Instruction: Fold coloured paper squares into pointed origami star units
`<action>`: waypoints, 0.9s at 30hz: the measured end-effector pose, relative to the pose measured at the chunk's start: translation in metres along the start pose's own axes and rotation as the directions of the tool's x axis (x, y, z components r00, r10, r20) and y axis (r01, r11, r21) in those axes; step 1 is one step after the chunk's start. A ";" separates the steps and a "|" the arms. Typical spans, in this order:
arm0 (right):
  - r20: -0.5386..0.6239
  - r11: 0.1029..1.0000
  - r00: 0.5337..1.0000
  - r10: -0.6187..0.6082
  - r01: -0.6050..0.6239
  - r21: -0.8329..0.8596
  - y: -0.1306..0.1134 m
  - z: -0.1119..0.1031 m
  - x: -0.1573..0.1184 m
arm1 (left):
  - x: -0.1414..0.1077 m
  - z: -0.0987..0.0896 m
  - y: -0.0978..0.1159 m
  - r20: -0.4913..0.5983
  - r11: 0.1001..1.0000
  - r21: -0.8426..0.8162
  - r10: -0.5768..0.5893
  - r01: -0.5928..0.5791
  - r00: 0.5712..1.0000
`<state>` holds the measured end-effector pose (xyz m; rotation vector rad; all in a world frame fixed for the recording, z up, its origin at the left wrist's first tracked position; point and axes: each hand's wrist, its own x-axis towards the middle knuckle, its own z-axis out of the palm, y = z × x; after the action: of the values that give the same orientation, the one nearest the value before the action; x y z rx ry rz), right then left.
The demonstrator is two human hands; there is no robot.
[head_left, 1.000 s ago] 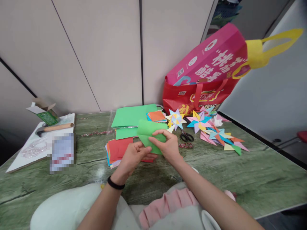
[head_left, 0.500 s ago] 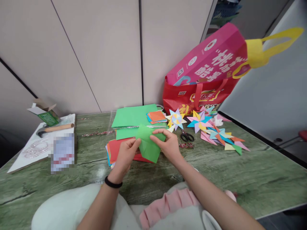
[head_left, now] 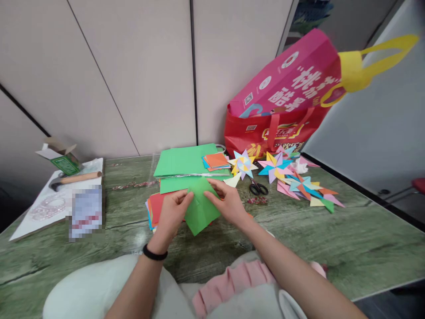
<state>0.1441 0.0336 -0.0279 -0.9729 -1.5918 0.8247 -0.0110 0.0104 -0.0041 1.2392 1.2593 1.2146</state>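
Observation:
A creased green sheet of paper [head_left: 201, 210] is held up between my two hands, above the table. My left hand [head_left: 174, 210] pinches its left edge between thumb and fingers. On the opposite side my right hand [head_left: 229, 201] grips the upper right edge, thumb in front and fingers behind. Beneath the sheet, partly hidden, lies a stack of red and other coloured paper [head_left: 155, 208]. Larger green sheets [head_left: 182, 161] lie just behind, with small orange and blue squares [head_left: 215, 160] on top.
Black-handled scissors [head_left: 258, 188] and several folded paper stars [head_left: 244, 164] lie to the right. Behind them stands a red bag [head_left: 245, 133] with a pink box [head_left: 299, 75] in it. A hammer [head_left: 78, 178], a white board [head_left: 26, 221] and a small green box [head_left: 66, 164] are at left.
The green paper has turned in my hands and come slightly lower and left, so a corner now points down. Both hands shifted slightly with it and kept their hold.

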 end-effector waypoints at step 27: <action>0.091 0.970 0.990 0.104 -0.121 0.212 -0.007 -0.002 0.004 | 0.000 -0.001 0.000 0.053 0.996 -0.065 -0.057 0.060 0.997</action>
<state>0.1447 0.0338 -0.0193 -0.8876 -1.4866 1.1047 -0.0115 0.0108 -0.0045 1.1706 1.1999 1.1663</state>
